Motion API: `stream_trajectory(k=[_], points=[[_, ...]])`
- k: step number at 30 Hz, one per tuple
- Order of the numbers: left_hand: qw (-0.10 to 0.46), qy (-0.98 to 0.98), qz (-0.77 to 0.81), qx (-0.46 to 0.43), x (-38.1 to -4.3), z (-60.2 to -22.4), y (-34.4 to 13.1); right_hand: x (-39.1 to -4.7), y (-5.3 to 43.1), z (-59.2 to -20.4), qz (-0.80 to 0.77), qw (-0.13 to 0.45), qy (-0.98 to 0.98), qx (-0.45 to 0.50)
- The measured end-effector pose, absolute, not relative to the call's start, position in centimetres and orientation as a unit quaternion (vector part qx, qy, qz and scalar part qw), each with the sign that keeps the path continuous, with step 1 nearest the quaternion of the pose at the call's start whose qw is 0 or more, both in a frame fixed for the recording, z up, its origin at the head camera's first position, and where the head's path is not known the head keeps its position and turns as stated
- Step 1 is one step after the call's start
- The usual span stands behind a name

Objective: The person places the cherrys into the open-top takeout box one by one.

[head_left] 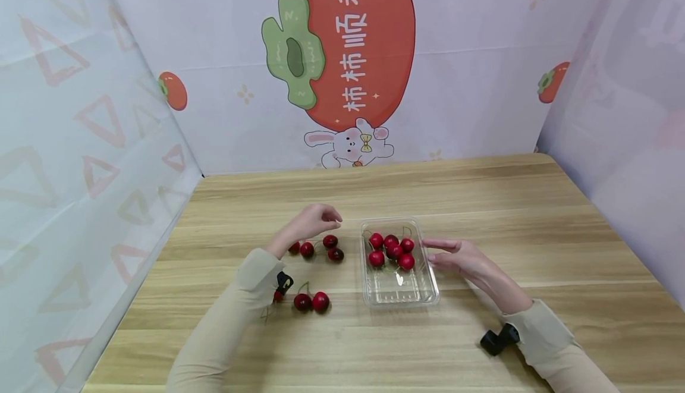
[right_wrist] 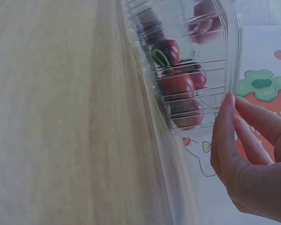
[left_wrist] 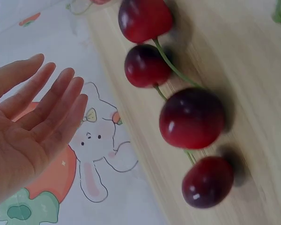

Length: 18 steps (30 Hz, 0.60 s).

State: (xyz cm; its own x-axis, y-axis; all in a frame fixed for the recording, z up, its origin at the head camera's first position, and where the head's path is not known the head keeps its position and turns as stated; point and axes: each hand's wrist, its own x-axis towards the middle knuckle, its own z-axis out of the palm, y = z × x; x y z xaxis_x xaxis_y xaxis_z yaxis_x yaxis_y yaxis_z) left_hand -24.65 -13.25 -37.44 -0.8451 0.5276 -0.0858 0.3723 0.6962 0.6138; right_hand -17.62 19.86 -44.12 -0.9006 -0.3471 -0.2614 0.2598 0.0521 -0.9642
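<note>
My left hand (head_left: pixel 316 220) hovers over the table just beyond a group of dark red cherries (head_left: pixel 330 241). In the left wrist view its fingers are extended and the palm holds nothing, beside several cherries (left_wrist: pixel 192 118) with green stems. A clear plastic box (head_left: pixel 398 292) stands right of that hand, with several red cherries (head_left: pixel 393 251) inside toward its far end. At the box's right side is my right hand (head_left: pixel 465 259), its fairly straight fingers touching the rim. The right wrist view shows its fingertips (right_wrist: pixel 229 99) right at the box's edge.
Nearer on the wooden table (head_left: pixel 374 357) lie two cherries (head_left: pixel 312 302) with stems, and another cherry (head_left: pixel 278 296) is partly hidden by the left wrist's black camera (head_left: pixel 284 283). A printed cloth (head_left: pixel 455 113) rises behind the table, with more cloth at both sides.
</note>
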Motion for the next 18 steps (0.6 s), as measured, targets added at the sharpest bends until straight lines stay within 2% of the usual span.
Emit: stream_trajectory(k=[18], points=[[0.132,0.933,0.254,0.219,-26.2,-38.1,-17.1,-17.4,19.9,-43.7,-0.705,0.225,0.672,-0.036]])
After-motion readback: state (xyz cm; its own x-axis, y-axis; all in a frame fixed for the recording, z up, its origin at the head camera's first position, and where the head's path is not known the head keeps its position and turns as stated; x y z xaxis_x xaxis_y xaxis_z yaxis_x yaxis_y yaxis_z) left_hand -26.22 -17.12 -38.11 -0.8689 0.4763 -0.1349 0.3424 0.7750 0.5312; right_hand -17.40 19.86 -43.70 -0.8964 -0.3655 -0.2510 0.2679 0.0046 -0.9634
